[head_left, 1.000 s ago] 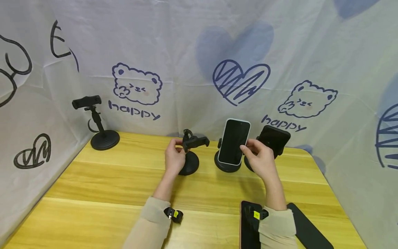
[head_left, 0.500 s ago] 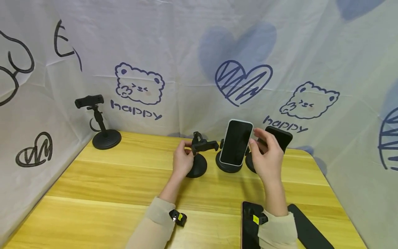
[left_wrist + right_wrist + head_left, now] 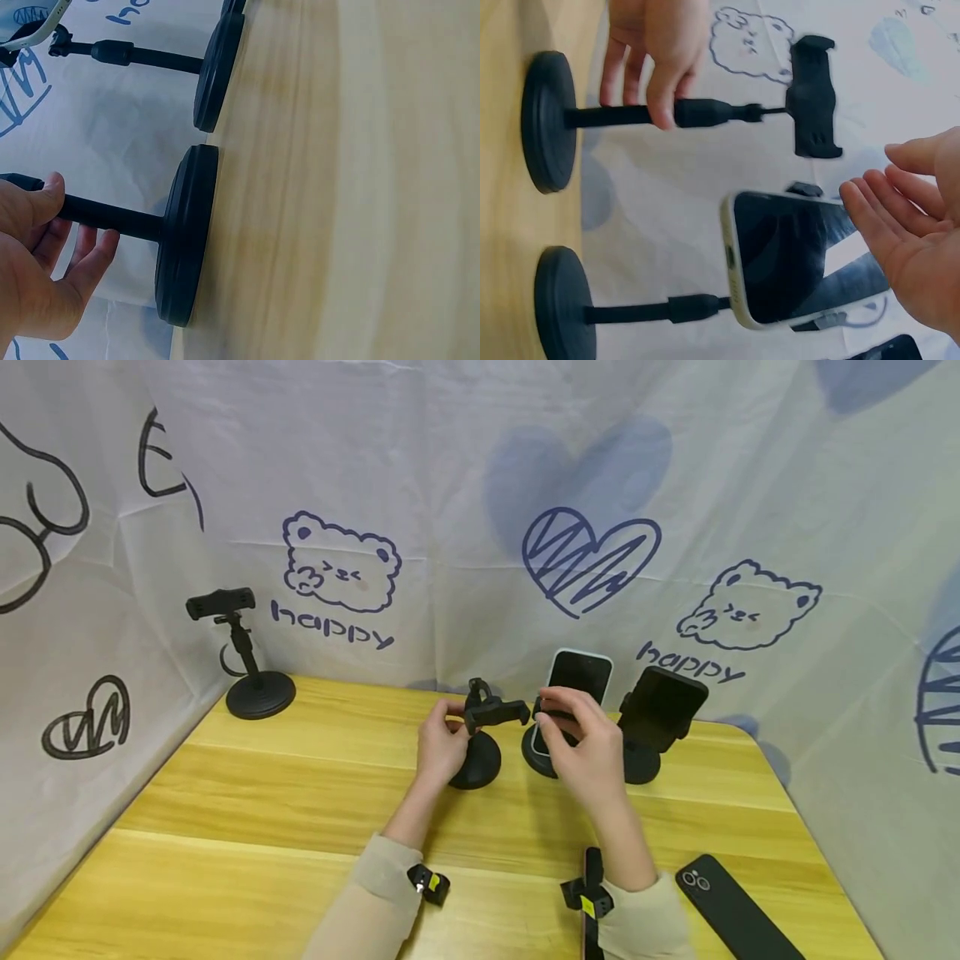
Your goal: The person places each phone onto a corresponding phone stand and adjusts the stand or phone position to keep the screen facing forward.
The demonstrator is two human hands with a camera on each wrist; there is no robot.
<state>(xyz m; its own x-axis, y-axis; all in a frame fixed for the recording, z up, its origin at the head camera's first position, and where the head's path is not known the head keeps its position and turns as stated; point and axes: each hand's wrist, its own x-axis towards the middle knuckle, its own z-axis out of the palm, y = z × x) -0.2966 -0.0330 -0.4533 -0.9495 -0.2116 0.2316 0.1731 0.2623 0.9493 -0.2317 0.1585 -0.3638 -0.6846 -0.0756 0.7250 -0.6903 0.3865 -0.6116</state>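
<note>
The person's left hand (image 3: pixel 441 745) held a matte black phone stand (image 3: pixel 705 112) by its slim stem, the thumb on one side and the fingers curled round the other. The stand had a round, flat disc base (image 3: pixel 549 121), a thicker collar on the stem and a black clamp (image 3: pixel 811 97) with hooked ends. It stood on the yellow wood-grained surface (image 3: pixel 262 810), near the middle of the back edge, its base touching the wood.

The right hand (image 3: pixel 588 747) was raised just beside the clamp, its fingers loosely bent with a moderate gap to the thumb, holding nothing. In the head view it partly covered a dark-screened phone with a pale frame (image 3: pixel 795 247), which leaned back, gripped along its long sides by a second black stand (image 3: pixel 562 304).

Toward the back right corner, a third black stand (image 3: pixel 641 764) carried a black phone (image 3: pixel 663 708). Another black stand with a disc base (image 3: pixel 260 696) stood by the back left corner. A black phone with two camera lenses (image 3: pixel 735 906) lay face down toward the right edge; a dark phone with a pinkish rim (image 3: pixel 593 862) lay partly hidden by the right wrist.
</note>
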